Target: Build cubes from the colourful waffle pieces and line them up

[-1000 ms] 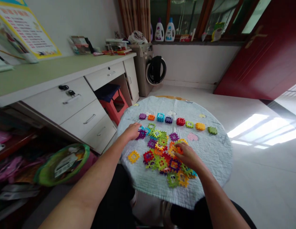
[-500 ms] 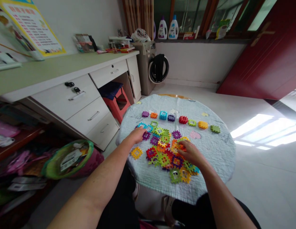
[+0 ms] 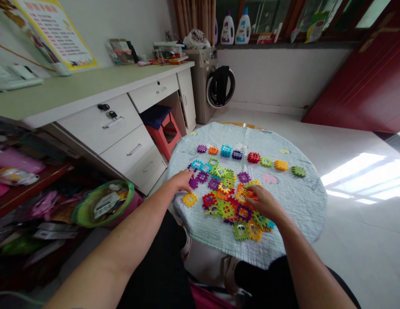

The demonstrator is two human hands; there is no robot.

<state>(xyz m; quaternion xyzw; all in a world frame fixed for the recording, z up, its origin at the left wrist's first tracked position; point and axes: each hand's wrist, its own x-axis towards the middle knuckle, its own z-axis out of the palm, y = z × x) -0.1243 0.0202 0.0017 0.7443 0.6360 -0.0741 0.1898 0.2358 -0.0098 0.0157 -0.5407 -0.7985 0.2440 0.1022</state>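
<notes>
Interlocking plastic window tiles lie in a loose pile on the cloth-covered round table (image 3: 303,214). My left hand (image 3: 181,181) is at the pile's left edge, thumb and fingers closed about a purple tile (image 3: 193,183). Blue tiles (image 3: 197,164) and another purple tile (image 3: 203,177) lie beside it. On the pile's right side, my right hand (image 3: 266,201) has its fingers curled around an orange tile (image 3: 252,195), partly hidden by them. A yellow tile (image 3: 190,199) lies apart, below my left hand. Green tiles (image 3: 226,209) and a red tile (image 3: 209,200) are in the middle.
Across the table's far side runs a row of blocks and tiles, among them a blue block (image 3: 226,150), a red block (image 3: 254,157) and a green tile (image 3: 298,171). A bin (image 3: 122,210) and a red stool (image 3: 166,135) stand left of the table.
The view has shifted slightly. My left hand has drawn back from the blue tiles, with a solid purple tile now showing at its fingers. My right hand stays over the orange tiles.
</notes>
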